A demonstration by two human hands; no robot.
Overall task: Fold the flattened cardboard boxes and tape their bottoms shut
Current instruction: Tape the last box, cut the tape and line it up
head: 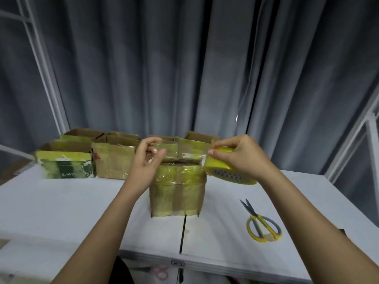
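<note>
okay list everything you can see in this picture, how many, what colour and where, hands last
Box being taped: one, brown with yellowish tape, table centre, near the front.
Finished boxes: a cluster, exact count unclear, brown and yellow-green, along the table's far edge.
Tape roll: one, yellow, held above the centre box's right side.
Tape strip: one, clear, stretched between the hands.
Scissors: one pair, yellow and grey handles, on the table at right.
Table: one, white.
Curtain: grey, behind the table.
Left hand: pinches the strip's end.
Right hand: grips the roll.
</note>
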